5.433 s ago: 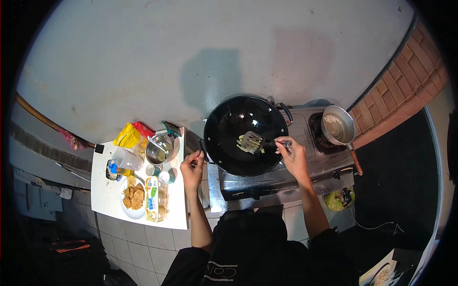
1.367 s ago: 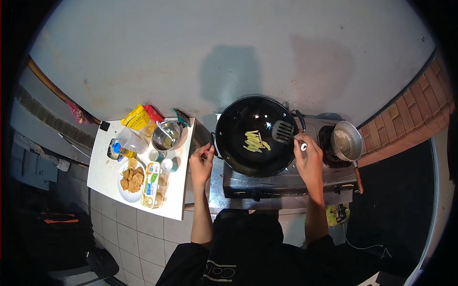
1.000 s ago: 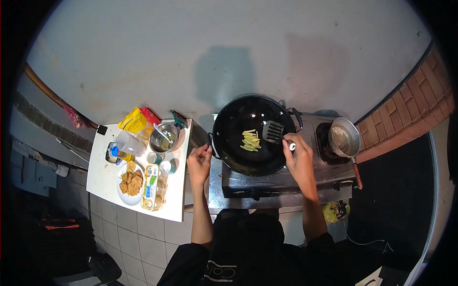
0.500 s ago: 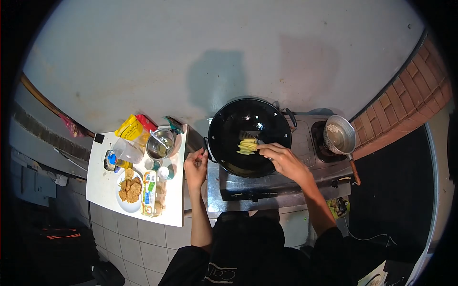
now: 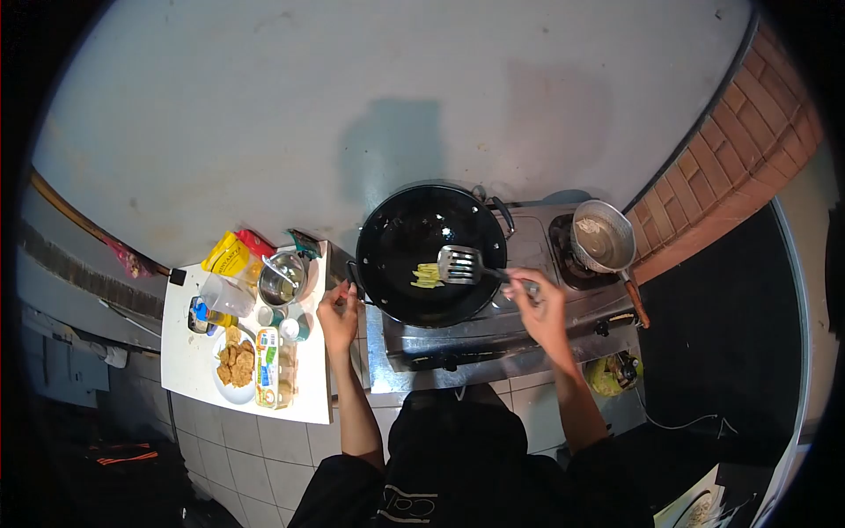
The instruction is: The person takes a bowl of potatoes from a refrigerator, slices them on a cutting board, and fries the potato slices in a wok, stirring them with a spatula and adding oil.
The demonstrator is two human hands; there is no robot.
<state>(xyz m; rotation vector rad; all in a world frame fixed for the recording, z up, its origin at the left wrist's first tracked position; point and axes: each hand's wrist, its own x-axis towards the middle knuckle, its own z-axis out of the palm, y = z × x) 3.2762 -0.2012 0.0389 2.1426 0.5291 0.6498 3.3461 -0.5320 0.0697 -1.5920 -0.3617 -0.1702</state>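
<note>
A large black wok point(image 5: 396, 299) sits on the stove, with pale yellow-green strips of food point(image 5: 427, 276) in its lower middle. My right hand point(image 5: 539, 304) is closed around the handle of a slotted spatula point(image 5: 460, 265). The spatula's metal blade is over the wok, just right of the strips. At the wok's left side, my left hand point(image 5: 339, 315) has its fingers pinched at the small loop handle point(image 5: 354, 273).
A saucepan point(image 5: 604, 236) with liquid stands on the right burner, its wooden handle point(image 5: 635, 302) pointing toward me. On the white table point(image 5: 189, 374) at left are a plate of fried pieces point(image 5: 234, 365), an egg carton point(image 5: 267, 368), a metal bowl point(image 5: 282, 280) and a yellow bag point(image 5: 227, 255).
My right hand has drawn the spatula back to the right, so its slotted blade now shows beside the strips. My left hand stays at the wok's handle; the view has shifted slightly.
</note>
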